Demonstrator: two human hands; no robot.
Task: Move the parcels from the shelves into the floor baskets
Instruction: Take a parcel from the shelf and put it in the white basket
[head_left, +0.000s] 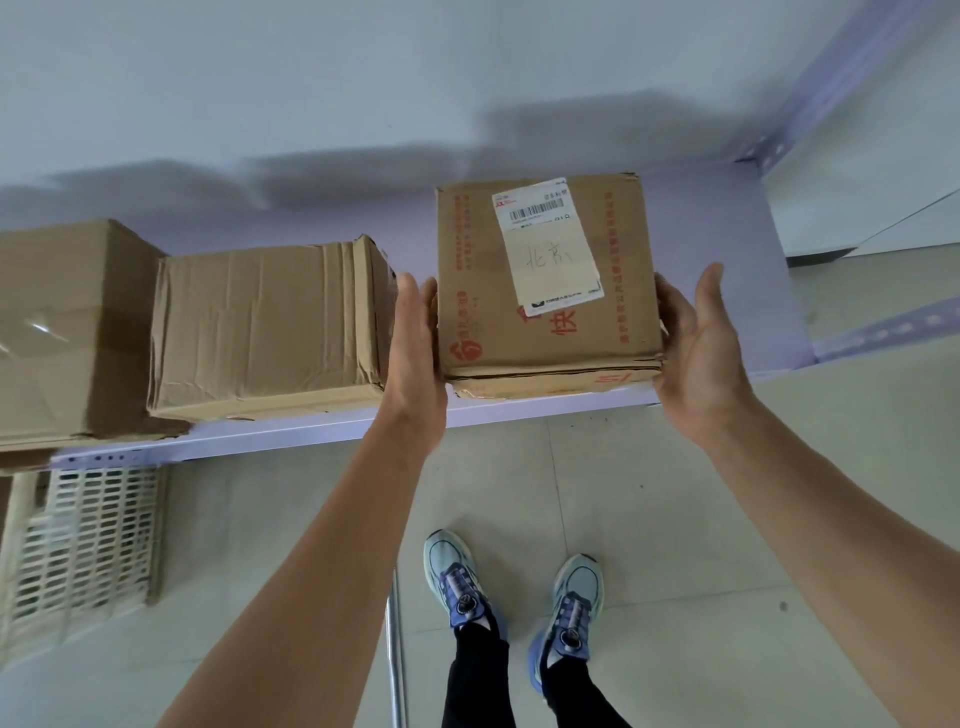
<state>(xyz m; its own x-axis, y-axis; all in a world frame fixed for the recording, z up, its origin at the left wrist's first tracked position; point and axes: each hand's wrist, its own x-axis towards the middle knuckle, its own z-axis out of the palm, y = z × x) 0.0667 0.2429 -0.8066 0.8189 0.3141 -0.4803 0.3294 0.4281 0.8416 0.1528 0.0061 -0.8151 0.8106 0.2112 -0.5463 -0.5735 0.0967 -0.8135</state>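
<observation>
Three parcels in view, all on the shelf (311, 434); none seen in a basket.

Item in hand: labelled parcel (545, 332), red print, white shipping label (548, 244) on top. It sits at 1 o'clock from view centre, on the shelf close to the front edge, flat, not lifted.

Grip: left hand (415, 353) is spread, fingers straight, laid flat against the parcel's 9 o'clock side. Right hand (696, 353) is spread likewise at the 3 o'clock side, palm turned to the box; full contact there cannot be told. No finger curls under or round the box.

Neighbours: crumpled parcel (270, 322) at 9 o'clock of the labelled one, just beside the left hand. Plain parcel (67, 327) further out at 9 o'clock, partly cut off by the frame.

Slatted floor basket (83, 540) at 8 o'clock, under the shelf; contents not visible from here. Person's shoes (514, 597) at 6 o'clock on the tiled floor (675, 519).

Progress, as a judgement: pick-up of this parcel is just starting. Lift, carry and drop are left, then the other two.
</observation>
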